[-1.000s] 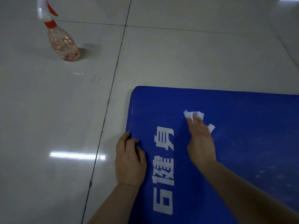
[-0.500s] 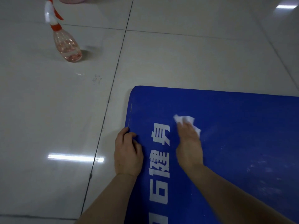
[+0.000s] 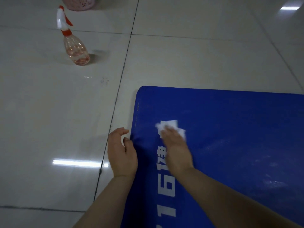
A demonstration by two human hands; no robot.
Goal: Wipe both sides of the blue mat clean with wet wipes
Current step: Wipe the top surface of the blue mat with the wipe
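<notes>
On the tiled floor, the blue mat is lying flat, likely light, soft and floppy. Your right hand is pressing a crumpled wet wipe onto it, fingers flat. Your left hand is pinching its left edge, the best place to lift. A spray bottle is standing well apart.
</notes>
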